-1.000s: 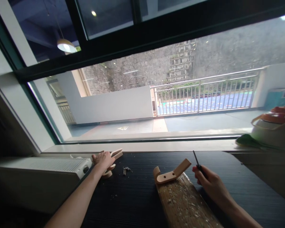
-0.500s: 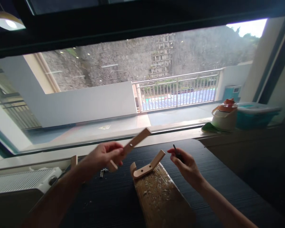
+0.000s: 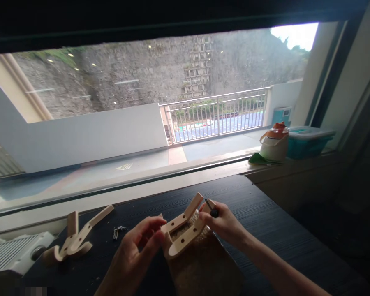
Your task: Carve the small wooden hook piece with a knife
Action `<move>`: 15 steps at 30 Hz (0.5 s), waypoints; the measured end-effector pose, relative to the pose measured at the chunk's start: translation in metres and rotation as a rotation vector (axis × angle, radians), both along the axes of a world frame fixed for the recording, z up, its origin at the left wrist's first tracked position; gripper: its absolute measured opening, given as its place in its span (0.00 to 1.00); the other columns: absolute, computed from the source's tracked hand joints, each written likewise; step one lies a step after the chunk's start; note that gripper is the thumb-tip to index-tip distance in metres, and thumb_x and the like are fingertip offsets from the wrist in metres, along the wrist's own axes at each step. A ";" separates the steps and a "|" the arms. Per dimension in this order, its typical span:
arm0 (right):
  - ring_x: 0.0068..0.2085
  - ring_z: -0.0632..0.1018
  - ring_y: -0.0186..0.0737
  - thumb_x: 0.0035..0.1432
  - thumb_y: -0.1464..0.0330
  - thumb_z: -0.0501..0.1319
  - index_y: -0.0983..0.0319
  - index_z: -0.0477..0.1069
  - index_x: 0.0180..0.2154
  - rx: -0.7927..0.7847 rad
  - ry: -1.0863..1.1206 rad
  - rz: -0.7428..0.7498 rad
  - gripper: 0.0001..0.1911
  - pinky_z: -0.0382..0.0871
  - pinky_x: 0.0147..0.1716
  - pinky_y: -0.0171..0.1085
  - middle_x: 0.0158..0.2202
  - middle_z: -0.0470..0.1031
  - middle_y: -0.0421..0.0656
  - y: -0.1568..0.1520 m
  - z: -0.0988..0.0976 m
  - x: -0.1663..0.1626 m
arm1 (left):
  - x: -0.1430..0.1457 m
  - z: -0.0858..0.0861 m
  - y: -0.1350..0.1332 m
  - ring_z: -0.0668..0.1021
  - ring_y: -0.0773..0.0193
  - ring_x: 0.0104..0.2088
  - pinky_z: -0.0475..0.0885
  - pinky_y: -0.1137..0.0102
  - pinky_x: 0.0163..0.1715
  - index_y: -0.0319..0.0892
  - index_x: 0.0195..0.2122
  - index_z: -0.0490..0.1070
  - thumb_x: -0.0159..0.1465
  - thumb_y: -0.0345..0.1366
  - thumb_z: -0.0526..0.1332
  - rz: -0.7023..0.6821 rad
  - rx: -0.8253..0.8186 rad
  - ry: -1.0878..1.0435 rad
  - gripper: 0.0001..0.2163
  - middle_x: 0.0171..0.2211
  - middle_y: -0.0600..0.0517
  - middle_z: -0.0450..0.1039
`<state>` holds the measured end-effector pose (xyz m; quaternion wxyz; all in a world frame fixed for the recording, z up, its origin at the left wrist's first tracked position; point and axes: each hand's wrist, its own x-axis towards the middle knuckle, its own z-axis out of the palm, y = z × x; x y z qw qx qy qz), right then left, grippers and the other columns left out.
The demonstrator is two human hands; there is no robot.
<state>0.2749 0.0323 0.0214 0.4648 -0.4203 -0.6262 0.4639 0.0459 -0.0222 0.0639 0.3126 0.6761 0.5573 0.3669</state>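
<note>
Two pale wooden hooks with drilled holes lie side by side across a worn wooden block (image 3: 200, 271). The far hook (image 3: 178, 221) and the near hook (image 3: 188, 236) both have bent-up right arms. My left hand (image 3: 142, 242) is at their curled left ends, thumb and fingers closed on the near hook; the exact contact is partly hidden. My right hand (image 3: 223, 222) holds a small black-handled screwdriver (image 3: 214, 212), its thin shaft pointing up and left. The fingers of that hand also press around the near hook's raised right arm.
More wooden hooks (image 3: 77, 240) lie piled on the dark table (image 3: 135, 271) at left. A small heap of screws (image 3: 119, 231) is beside them. A white heater (image 3: 21, 250) stands at the left edge. On the windowsill are a jug (image 3: 275, 144) and a teal box (image 3: 310, 144).
The wooden hook that my left hand held in the air now lies on the block beside the other one. My right hand has moved left onto its raised arm. The view has shifted.
</note>
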 end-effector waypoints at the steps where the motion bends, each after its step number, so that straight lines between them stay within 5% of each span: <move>1: 0.26 0.64 0.31 0.50 0.66 0.58 0.64 0.65 0.26 -0.024 -0.011 0.024 0.07 0.59 0.26 0.32 0.23 0.64 0.37 0.000 -0.002 -0.001 | -0.001 -0.006 -0.003 0.72 0.64 0.28 0.69 0.73 0.28 0.45 0.41 0.71 0.57 0.51 0.58 -0.024 0.059 0.029 0.18 0.28 0.53 0.70; 7: 0.28 0.65 0.32 0.51 0.65 0.59 0.63 0.65 0.30 -0.063 -0.080 0.121 0.08 0.60 0.29 0.32 0.27 0.65 0.38 0.005 -0.008 0.002 | -0.005 -0.033 -0.004 0.69 0.67 0.25 0.66 0.75 0.25 0.44 0.28 0.68 0.57 0.42 0.61 -0.192 0.071 0.206 0.07 0.24 0.55 0.66; 12: 0.29 0.63 0.31 0.53 0.67 0.56 0.64 0.65 0.30 0.029 -0.130 0.067 0.05 0.59 0.29 0.30 0.25 0.62 0.37 0.006 0.001 0.008 | -0.007 -0.025 -0.006 0.68 0.68 0.26 0.66 0.76 0.28 0.43 0.25 0.64 0.56 0.36 0.59 -0.225 0.022 0.214 0.05 0.24 0.56 0.64; 15: 0.27 0.61 0.29 0.51 0.70 0.57 0.64 0.66 0.31 -0.065 -0.140 0.233 0.04 0.57 0.27 0.29 0.24 0.61 0.36 0.003 0.009 0.013 | -0.009 -0.017 -0.010 0.69 0.68 0.31 0.66 0.77 0.33 0.42 0.24 0.62 0.55 0.36 0.61 -0.349 -0.109 0.182 0.08 0.29 0.55 0.66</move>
